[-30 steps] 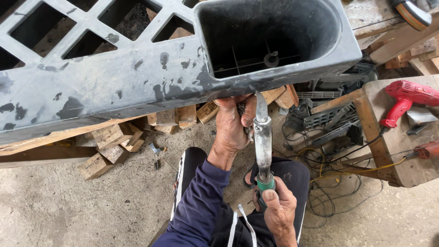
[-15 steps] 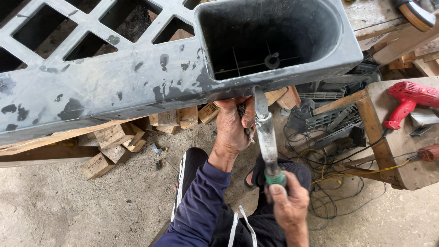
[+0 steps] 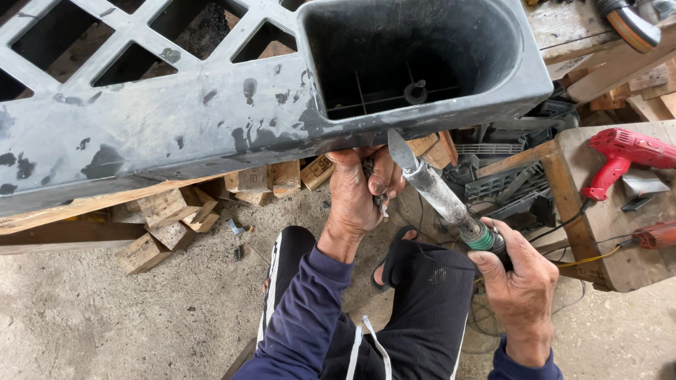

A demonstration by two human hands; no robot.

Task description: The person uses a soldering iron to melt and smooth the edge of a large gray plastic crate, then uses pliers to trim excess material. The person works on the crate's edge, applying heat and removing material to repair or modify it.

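A large grey moulded plastic panel (image 3: 211, 112) with lattice openings and a deep oval pocket fills the top of the head view. My left hand (image 3: 362, 186) reaches up under the pocket's lower edge, its fingers closed on a small dark strip against the plastic. My right hand (image 3: 521, 281) grips the dark handle of a long metal tool (image 3: 436, 190) with a green collar. Its flattened tip slants up to the panel's lower rim, just right of my left hand.
Wooden blocks (image 3: 169, 218) and planks lie on the concrete floor under the panel. A wooden bench (image 3: 598, 211) at the right carries a red power drill (image 3: 623, 155) and cables. Black plastic parts (image 3: 507, 176) pile behind it. My knees in dark trousers sit below.
My right hand has swung to the right and lower, tilting the tool from near upright to a slant. Its tip stays at the panel's rim. My left hand has hardly moved.
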